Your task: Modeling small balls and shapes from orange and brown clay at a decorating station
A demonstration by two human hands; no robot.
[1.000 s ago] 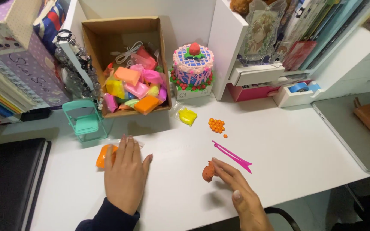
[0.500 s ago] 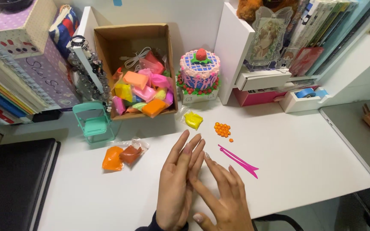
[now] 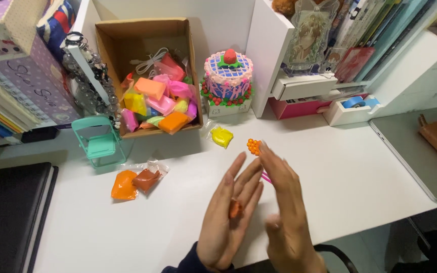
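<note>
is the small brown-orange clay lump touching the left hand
Touching: the head view shows the small brown-orange clay lump resting on the left hand, its palm open.

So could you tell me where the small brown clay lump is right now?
In the head view, low and centre, the brown clay lump lies on the left hand, the right hand beside it.

Left hand (image 3: pixel 228 217) and right hand (image 3: pixel 287 212) face palm to palm, fingers straight.

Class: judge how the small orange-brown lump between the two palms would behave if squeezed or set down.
The lump looks like soft modelling clay, so it probably deforms easily. It seems light, resting on the left hand. Rounded, it might roll on the white desk.
</note>
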